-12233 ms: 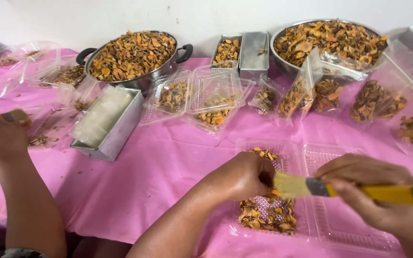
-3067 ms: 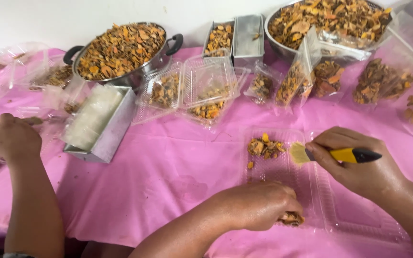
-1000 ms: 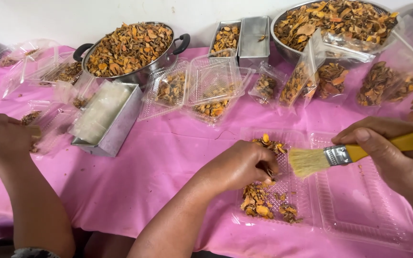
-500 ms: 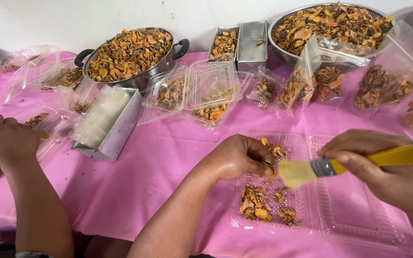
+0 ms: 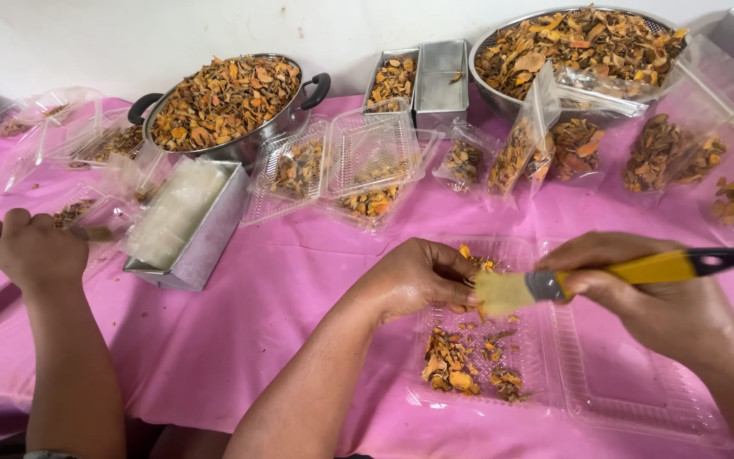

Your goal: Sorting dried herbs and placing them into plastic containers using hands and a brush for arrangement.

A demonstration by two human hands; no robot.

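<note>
Item, nearest me at about five o'clock: a clear plastic clamshell tray (image 5: 639, 399), hinged open flat on the pink tablecloth (image 5: 239, 323), its left half strewn with dried orange-brown slices (image 5: 460, 370), its right half showing only ribbed plastic. Item: my left hand (image 5: 414, 276), fingers curled in a pinch over the tray's far left corner, touching a few slices there; whether it grips one I cannot tell. Item: my right hand (image 5: 639, 293), closed around the yellow, black-tipped handle of a flat paintbrush (image 5: 605, 276), pale bristles pointing toward nine o'clock and nearly meeting my left fingertips. Against half a second ago, the brush sits more level and the bristles have closed in on my left hand; the slices lie much as they did. Item, at nine o'clock: another person's hand (image 5: 31, 251), fisted over a small bag. Item, toward eleven o'clock: a rectangular metal tin (image 5: 201, 246) holding clear bags. Item, beyond it: a handled pot (image 5: 231, 106) heaped with the same slices. Item, at twelve: open clamshells (image 5: 358, 161) and two small tins (image 5: 422, 76). Item, one o'clock, farthest: a broad metal bowl (image 5: 579, 42), heaped, with filled bags (image 5: 664, 149) before it.
</note>
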